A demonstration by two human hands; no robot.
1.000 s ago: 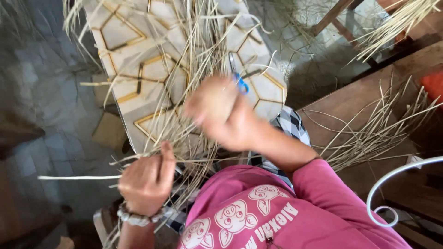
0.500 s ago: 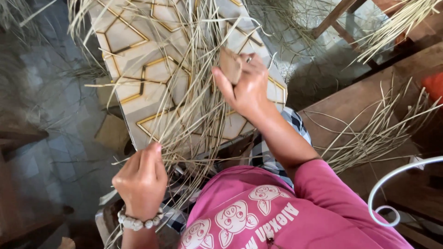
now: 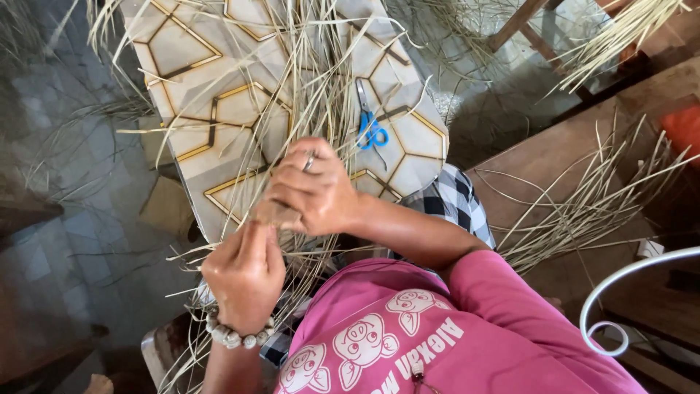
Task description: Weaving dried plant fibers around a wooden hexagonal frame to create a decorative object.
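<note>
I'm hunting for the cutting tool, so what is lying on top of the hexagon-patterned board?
Blue-handled scissors lie on the patterned board among loose straw strands. The right hand and left hand cover its near edge, hiding what lies there.

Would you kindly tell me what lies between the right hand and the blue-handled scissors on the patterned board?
In the head view, only pale straw strands over bare patterned board separate the right hand from the scissors.

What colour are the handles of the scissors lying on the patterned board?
Bright blue. The scissors show best in the head view, lying among the straw strands.
</note>
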